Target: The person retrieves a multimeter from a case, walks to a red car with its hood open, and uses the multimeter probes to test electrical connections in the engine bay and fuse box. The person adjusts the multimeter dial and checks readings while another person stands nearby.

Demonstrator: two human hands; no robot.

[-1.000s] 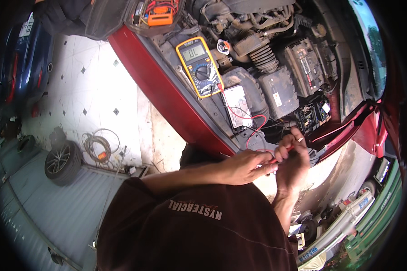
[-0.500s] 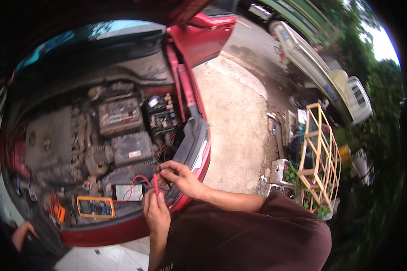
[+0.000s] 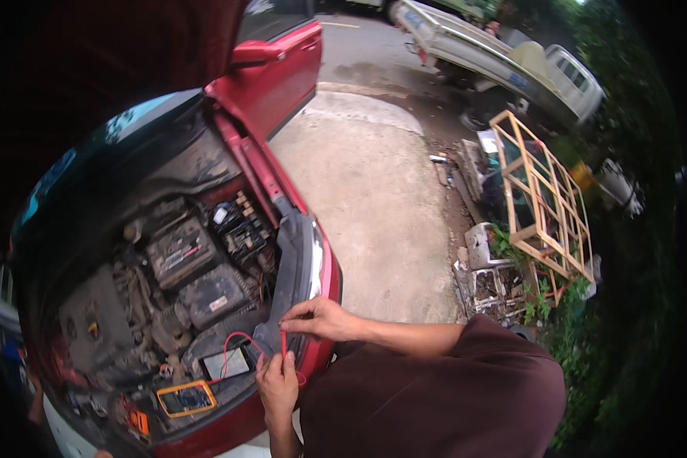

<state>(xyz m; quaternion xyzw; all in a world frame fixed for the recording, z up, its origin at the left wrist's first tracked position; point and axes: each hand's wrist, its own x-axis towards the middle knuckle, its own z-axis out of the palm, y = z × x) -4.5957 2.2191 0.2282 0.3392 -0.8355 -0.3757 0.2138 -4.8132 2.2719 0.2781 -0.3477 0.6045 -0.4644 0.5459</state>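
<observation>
My left hand (image 3: 277,382) grips the red test probe (image 3: 284,343) low down, while my right hand (image 3: 314,318) pinches its upper end, both over the front corner of the red car's engine bay. A red lead loops across to the yellow multimeter (image 3: 185,398), lying at the bay's front edge. Beside the meter is a phone or small tablet (image 3: 226,362) with a light screen. An orange tool or meter (image 3: 136,420) lies further left. Behind my hands are the battery (image 3: 179,252) and open fuse box (image 3: 240,229).
The raised hood (image 3: 114,53) overhangs the bay, and the front door (image 3: 282,84) stands open. Concrete paving (image 3: 366,229) runs toward the road. A white truck (image 3: 504,65), wooden frame (image 3: 542,202) and clutter are at right. Part of another person's arm (image 3: 36,401) shows at left.
My view has swung right and up, toward the door, road and truck. My hands keep hold of the red probe, with the right one moved to its upper end.
</observation>
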